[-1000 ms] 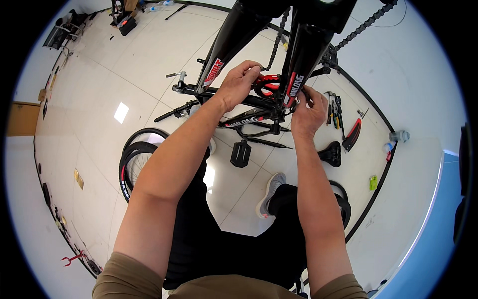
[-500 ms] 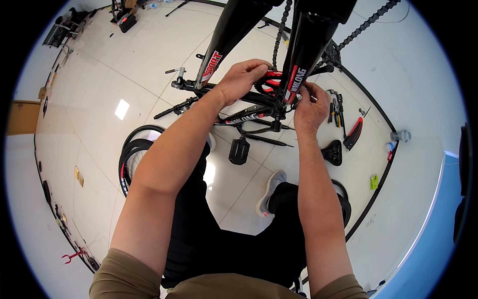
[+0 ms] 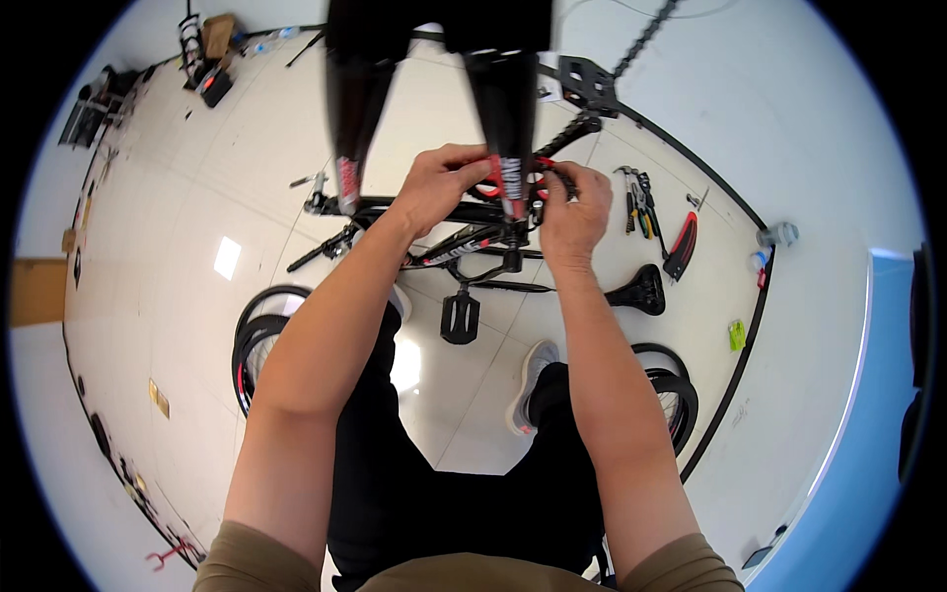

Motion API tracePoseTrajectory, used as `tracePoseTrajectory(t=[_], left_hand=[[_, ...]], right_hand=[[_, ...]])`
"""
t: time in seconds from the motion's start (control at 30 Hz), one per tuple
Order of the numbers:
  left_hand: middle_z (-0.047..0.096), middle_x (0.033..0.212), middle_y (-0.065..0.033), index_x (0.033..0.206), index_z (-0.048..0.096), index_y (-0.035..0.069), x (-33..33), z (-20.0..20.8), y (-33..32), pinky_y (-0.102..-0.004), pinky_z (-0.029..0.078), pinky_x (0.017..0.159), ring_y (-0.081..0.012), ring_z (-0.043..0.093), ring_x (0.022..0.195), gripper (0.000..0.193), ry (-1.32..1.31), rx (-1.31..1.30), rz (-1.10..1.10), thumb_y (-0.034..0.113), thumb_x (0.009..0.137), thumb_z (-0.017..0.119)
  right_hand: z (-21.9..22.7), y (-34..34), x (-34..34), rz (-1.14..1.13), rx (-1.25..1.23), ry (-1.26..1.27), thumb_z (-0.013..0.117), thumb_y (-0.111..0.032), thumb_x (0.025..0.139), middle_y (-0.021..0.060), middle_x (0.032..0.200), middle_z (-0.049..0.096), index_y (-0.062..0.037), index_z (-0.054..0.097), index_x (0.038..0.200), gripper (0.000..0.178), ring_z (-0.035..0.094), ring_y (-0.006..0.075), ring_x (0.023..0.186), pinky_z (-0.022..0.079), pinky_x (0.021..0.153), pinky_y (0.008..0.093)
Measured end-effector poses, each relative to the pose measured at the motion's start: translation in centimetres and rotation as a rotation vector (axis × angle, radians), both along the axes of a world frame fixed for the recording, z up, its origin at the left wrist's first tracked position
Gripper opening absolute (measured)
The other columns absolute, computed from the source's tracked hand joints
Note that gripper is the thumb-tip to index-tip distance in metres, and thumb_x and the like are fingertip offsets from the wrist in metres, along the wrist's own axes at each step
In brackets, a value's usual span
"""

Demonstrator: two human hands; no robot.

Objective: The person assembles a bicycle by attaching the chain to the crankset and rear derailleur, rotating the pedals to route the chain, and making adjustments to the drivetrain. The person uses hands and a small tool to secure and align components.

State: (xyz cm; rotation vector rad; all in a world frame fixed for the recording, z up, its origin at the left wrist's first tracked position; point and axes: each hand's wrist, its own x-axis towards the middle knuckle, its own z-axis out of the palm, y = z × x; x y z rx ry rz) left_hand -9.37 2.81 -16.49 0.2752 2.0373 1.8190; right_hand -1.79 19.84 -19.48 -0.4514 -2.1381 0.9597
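Note:
A black bicycle frame (image 3: pixel 504 94) with red and white markings stands in front of me. Behind one of its tubes sits a red chainring (image 3: pixel 483 188), partly hidden by the tube and my fingers. My left hand (image 3: pixel 439 189) is closed with thumb and fingers at the chainring's left edge. At its right edge, my right hand (image 3: pixel 576 215) curls its fingers beside a short stretch of dark chain. A crank arm (image 3: pixel 569 135) leads up to one black pedal (image 3: pixel 589 85); the other pedal (image 3: pixel 461 317) hangs lower. More chain (image 3: pixel 646 39) runs off at the upper right.
On the tiled floor at right lie pliers and other hand tools (image 3: pixel 639 202), a red and black fender (image 3: pixel 682 245) and a black saddle (image 3: pixel 642 290). Wheels (image 3: pixel 258 345) lie beside both legs. A grey bottle (image 3: pixel 778 235) is by the wall.
The bicycle's tubes have shifted left in view. The upper pedal and crank now show more fully. My right hand has come closer to my left, its fingers nearer the chainring's edge.

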Motion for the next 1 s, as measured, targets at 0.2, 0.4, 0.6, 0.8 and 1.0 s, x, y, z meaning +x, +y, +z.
tracePoseTrajectory(t=[0.2, 0.4, 0.6, 0.8, 1.0], left_hand=[[0.072, 0.094, -0.0094, 0.108, 0.068, -0.004, 1.0, -1.3, 0.9, -0.0287, 0.052, 0.079, -0.0141, 0.066, 0.085, 0.022, 0.252, -0.103, 0.078, 0.011, 0.092, 0.064], [0.061, 0.109, -0.0184, 0.119, 0.065, 0.004, 1.6, -4.7, 0.5, -0.0382, 0.051, 0.082, -0.0334, 0.064, 0.091, 0.031, 0.726, -0.253, 0.126, 0.011, 0.089, 0.069], [0.064, 0.106, -0.0172, 0.12, 0.066, 0.006, 2.1, -4.9, 1.3, -0.0374, 0.055, 0.074, -0.0291, 0.067, 0.086, 0.032, 0.792, -0.302, 0.215, 0.008, 0.088, 0.07], [0.065, 0.106, -0.0157, 0.121, 0.066, 0.009, 1.8, -5.8, 1.1, -0.0378, 0.055, 0.071, -0.0302, 0.067, 0.085, 0.033, 0.936, -0.367, 0.252, 0.008, 0.088, 0.07], [0.063, 0.108, -0.0168, 0.125, 0.061, 0.008, 2.5, -5.8, 0.8, -0.0354, 0.055, 0.072, -0.0288, 0.066, 0.089, 0.034, 0.975, -0.462, 0.215, 0.006, 0.092, 0.066]], right_hand=[[0.9, -0.4, 0.1, -0.037, 0.0, 0.003, 0.074, -0.01, 0.077, 0.0077, 0.095, 0.059, -0.0123, 0.071, 0.088, 0.011, 0.056, 0.0293, 0.094, 0.048, 0.078, 0.04], [1.5, -0.9, 0.2, -0.021, -0.059, -0.014, 0.074, -0.009, 0.076, 0.0065, 0.095, 0.059, -0.0123, 0.072, 0.088, 0.013, 0.055, 0.0294, 0.094, 0.048, 0.079, 0.0408], [1.7, -0.4, 0.3, 0.027, -0.05, -0.028, 0.075, -0.009, 0.076, 0.005, 0.095, 0.059, -0.0122, 0.071, 0.088, 0.013, 0.055, 0.0282, 0.093, 0.049, 0.079, 0.0402], [1.8, -0.4, 0.2, 0.033, -0.062, -0.022, 0.074, -0.008, 0.076, 0.0044, 0.094, 0.059, -0.0121, 0.071, 0.089, 0.014, 0.056, 0.0275, 0.093, 0.048, 0.079, 0.0397], [2.1, 0.0, 0.7, 0.071, -0.013, -0.016, 0.074, -0.007, 0.075, 0.0044, 0.093, 0.06, -0.0122, 0.071, 0.089, 0.015, 0.056, 0.0274, 0.092, 0.047, 0.079, 0.0396]])
